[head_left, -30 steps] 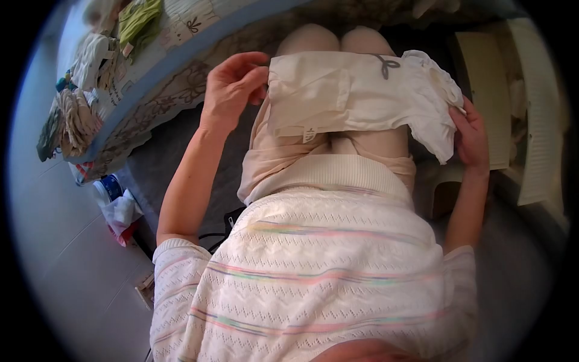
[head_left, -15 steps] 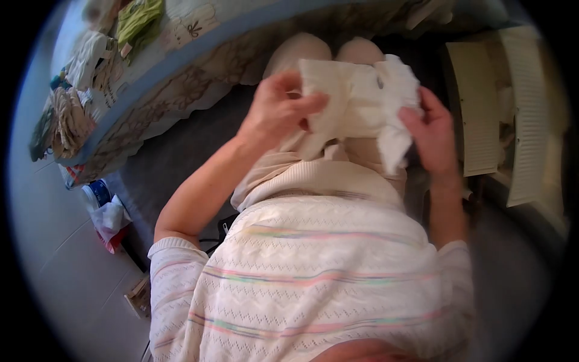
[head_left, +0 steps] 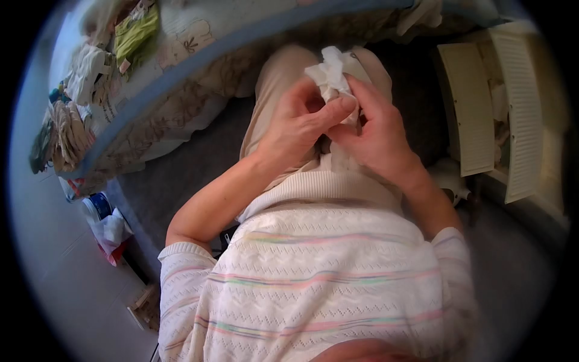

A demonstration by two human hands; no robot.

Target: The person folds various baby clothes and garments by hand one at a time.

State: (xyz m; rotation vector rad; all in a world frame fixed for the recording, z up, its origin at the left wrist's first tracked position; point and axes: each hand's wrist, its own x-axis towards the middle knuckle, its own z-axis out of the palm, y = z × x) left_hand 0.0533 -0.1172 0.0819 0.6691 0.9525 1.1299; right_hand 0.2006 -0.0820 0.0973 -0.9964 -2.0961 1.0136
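Note:
A small white cloth garment, bunched up, is held between both hands above my lap. Its exact kind cannot be made out. My left hand is closed on its left side, with the thumb pressed across the front. From the right, my right hand grips the same cloth, fingers curled round it and close to the left thumb. The cloth's upper end sticks out above the fingers; its lower part is mostly hidden by them. Beneath it are my beige trousers.
A bed with a patterned cover runs along the far side. On it lie a green garment, a white garment and folded beige clothes. At right, a cream cabinet has its doors open. A plastic bag sits on the left floor.
The white cloth was spread out wide between my hands; now it is gathered into a small bundle. Both hands have moved inward and meet at the middle.

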